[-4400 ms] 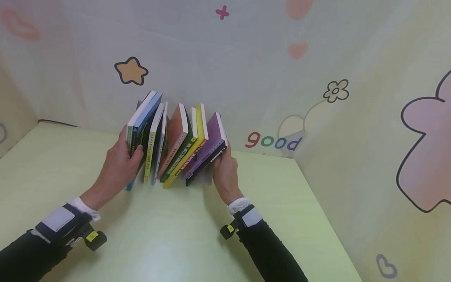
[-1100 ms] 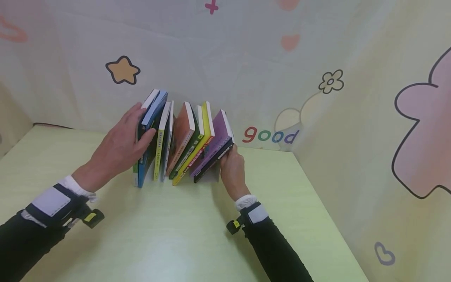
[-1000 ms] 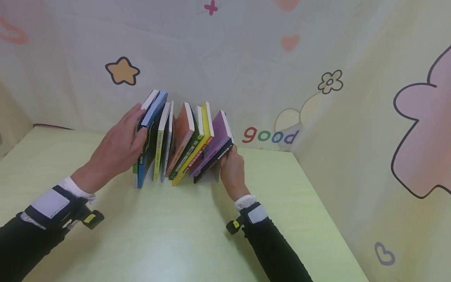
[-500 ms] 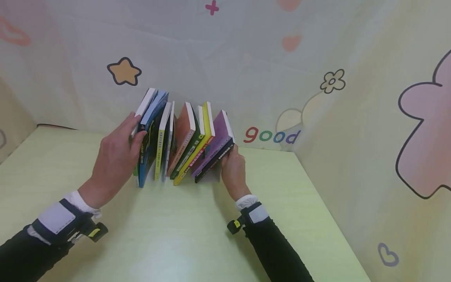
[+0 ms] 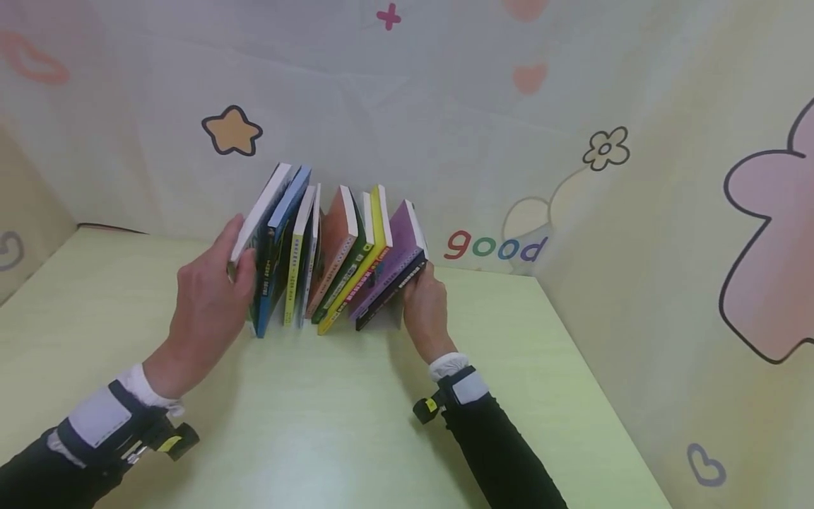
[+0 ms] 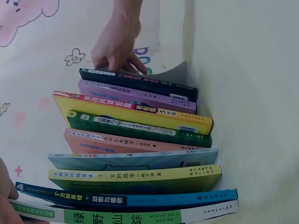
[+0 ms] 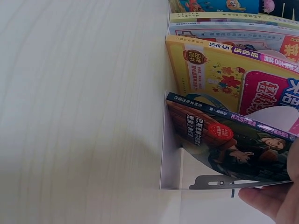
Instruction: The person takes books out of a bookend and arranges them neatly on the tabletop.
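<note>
My left hand (image 5: 206, 304) grips the leftmost book (image 5: 261, 212), a white and green one, with the thumb on the near side. That book leans a little away from the blue book (image 5: 280, 226); its green and white spine (image 6: 126, 215) lies at the bottom of the left wrist view. My right hand (image 5: 426, 311) holds the white book rack's end panel (image 7: 173, 172) beside the black-spined book (image 7: 224, 135). Between the hands several books stand in a row, among them a yellow book (image 5: 359, 283) and a purple book (image 5: 391, 265), leaning right.
The row stands on a pale wood-look table (image 5: 305, 424), close to a patterned cloth backdrop (image 5: 445, 141). A gap shows between the yellow and purple books. A cloth side wall (image 5: 636, 318) rises along the table's right edge.
My left hand has come down from the upper edges of the left books and taken the leftmost one, which now leans apart from the blue book. The right hand keeps its place at the rack's end.
</note>
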### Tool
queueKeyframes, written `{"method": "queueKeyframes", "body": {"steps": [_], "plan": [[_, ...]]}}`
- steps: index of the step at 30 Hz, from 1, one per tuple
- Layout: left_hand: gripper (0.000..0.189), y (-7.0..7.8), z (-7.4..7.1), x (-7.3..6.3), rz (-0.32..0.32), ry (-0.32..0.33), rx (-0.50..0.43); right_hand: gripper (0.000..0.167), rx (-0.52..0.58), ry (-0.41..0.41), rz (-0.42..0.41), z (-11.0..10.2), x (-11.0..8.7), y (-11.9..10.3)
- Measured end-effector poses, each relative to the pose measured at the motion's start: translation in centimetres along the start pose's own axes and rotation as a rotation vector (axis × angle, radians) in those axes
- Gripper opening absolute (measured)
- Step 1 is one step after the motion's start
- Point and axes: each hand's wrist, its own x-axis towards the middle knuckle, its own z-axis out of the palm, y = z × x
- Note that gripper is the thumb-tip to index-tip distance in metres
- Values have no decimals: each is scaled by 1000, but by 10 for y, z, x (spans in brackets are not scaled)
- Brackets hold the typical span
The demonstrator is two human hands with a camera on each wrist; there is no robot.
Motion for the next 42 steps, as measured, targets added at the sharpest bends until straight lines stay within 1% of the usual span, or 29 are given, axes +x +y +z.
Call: {"method": "queueKeyframes", "body": {"steps": [4, 10, 15, 20, 26, 31, 36, 42], "plan": [[50, 5, -5, -2, -46, -14, -10, 28, 16, -2, -5, 0, 0, 0], [47, 13, -14, -6, -88, -63, 5, 28, 17, -4, -10, 1, 0, 2], [46, 20, -23, -11, -98, -95, 39, 27, 12, -3, -8, 2, -1, 2], [50, 27, -31, -16, -128, -163, 77, 27, 20, 3, -22, 2, -2, 3], [48, 34, -40, -23, -172, -259, 105, 26, 19, 8, -40, 2, -1, 4], [47, 36, -46, -30, -233, -324, 106, 23, 9, 14, -30, 2, 0, 5], [50, 34, -51, -37, -269, -347, 111, 21, 5, 19, -20, 2, 0, 5], [53, 34, -56, -48, -289, -365, 122, 21, 3, 25, -24, 4, 1, 4]]}}
